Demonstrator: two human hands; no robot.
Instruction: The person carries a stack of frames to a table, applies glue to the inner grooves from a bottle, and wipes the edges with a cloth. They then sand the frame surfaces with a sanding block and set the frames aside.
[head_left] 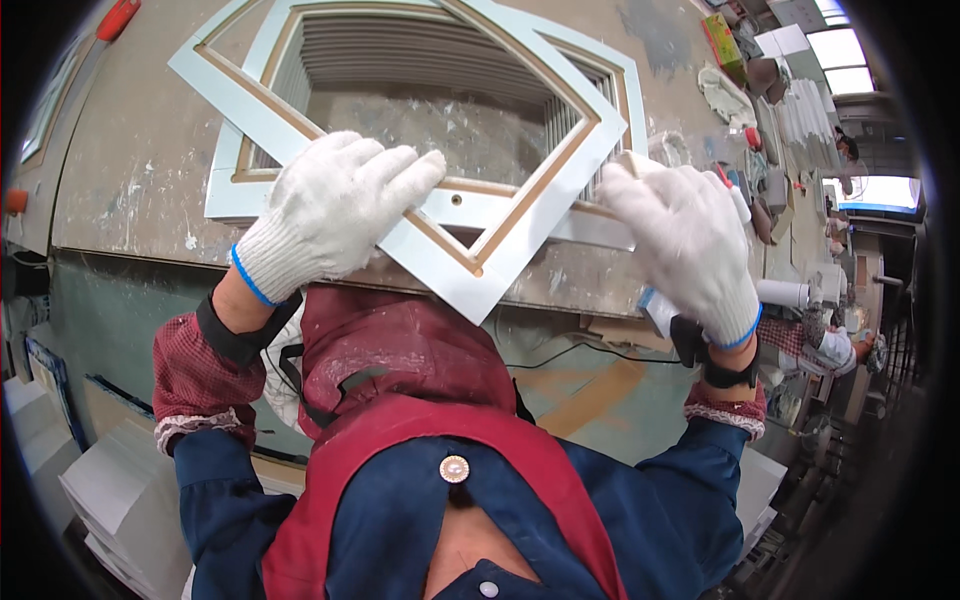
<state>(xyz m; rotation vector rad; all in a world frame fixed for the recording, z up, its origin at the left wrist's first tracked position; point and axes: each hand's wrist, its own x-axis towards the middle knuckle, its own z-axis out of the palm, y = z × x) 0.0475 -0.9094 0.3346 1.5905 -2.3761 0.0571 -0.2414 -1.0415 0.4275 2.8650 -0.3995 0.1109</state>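
A white rectangular frame [530, 240] with a tan inner edge lies askew over a stack of similar white frames [225, 185] on the workbench. One of its corners juts past the bench's front edge toward my body. My left hand [335, 205], in a white knit glove, is closed over the near-left side of the top frame, with its fingers across the rail. My right hand [685, 235], gloved alike and slightly blurred, is just right of the frame's right corner. Its fingers are curled around a small pale piece [638, 165], mostly hidden, whose kind I cannot make out.
The paint-spotted workbench [140, 170] carries a red-orange tool [118, 18] at far left. At right are a green and yellow box [725, 48], cloths and stacked white pieces [805, 125]. Another person [835, 345] is farther right. A dark cable [590, 347] hangs below the bench edge.
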